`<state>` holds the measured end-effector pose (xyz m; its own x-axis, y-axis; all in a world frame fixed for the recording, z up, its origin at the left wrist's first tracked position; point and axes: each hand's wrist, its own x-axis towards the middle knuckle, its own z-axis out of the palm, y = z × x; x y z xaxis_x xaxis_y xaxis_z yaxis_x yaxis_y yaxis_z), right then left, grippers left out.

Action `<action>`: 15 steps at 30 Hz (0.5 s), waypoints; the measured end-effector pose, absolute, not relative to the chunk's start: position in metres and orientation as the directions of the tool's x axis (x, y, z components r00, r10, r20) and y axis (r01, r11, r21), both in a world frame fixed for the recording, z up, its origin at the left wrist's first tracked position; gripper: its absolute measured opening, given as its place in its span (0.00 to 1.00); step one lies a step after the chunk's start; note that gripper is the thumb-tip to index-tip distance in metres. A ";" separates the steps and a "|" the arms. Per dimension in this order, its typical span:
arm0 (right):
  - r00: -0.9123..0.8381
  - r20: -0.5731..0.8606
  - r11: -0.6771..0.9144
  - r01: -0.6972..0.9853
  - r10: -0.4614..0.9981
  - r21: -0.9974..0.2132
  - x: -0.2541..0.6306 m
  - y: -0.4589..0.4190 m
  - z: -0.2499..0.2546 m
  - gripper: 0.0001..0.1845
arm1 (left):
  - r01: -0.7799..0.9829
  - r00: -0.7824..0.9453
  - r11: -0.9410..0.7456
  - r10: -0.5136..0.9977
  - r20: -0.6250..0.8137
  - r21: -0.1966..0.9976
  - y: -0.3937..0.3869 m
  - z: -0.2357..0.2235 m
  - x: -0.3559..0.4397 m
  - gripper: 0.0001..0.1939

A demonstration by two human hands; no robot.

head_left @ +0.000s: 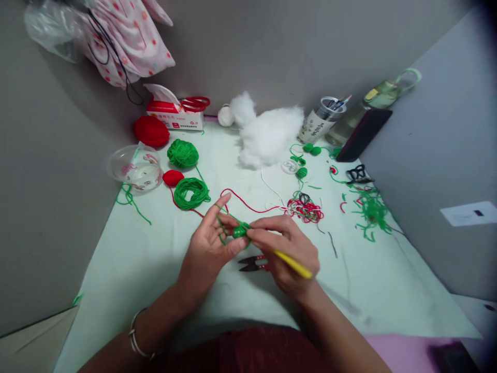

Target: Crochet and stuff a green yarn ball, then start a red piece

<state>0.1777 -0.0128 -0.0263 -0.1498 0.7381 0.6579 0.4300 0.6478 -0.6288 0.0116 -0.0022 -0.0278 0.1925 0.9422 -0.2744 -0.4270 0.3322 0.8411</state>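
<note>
A small green crocheted piece [239, 231] is pinched between the thumb and fingers of my left hand [209, 241]. Green yarn loops round that hand's fingers, and its index finger is raised. My right hand [289, 248] grips a crochet hook with a yellow handle [294, 264], and its fingertips touch the green piece. The hook's tip is hidden at the work. Under my right hand lies a pair of thread snips [252, 263], dark blades showing. A wound coil of green yarn [191, 194] and a green yarn ball [183, 153] lie beyond my left hand.
White stuffing [272, 134] lies at the back beside a pen holder [322, 120] and a bottle [351, 114]. A tissue box [182, 118], red yarn [151, 131] and a clear bowl [134, 167] stand left. Yarn scraps [375, 211] and a red-white tangle [305, 209] lie right.
</note>
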 end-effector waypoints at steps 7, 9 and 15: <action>-0.100 0.766 0.680 0.543 0.634 -0.492 0.172 -0.023 -0.036 0.21 | -0.558 0.358 0.481 0.875 -0.327 0.676 -0.010 -0.023 0.017 0.36; -0.037 0.697 0.649 0.401 0.716 -0.646 0.172 -0.017 -0.032 0.18 | -0.573 0.443 0.547 0.833 -0.330 0.610 -0.008 -0.022 0.016 0.35; 0.065 0.471 0.469 0.047 0.880 -0.882 0.172 -0.006 -0.027 0.07 | -0.585 0.425 0.508 0.856 -0.294 0.632 -0.003 -0.026 0.012 0.37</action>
<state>0.1717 -0.0055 -0.0274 0.0649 0.8799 0.4708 0.0471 0.4685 -0.8822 0.0116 -0.0026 -0.0261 0.4252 0.8559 -0.2944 -0.5849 0.5080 0.6322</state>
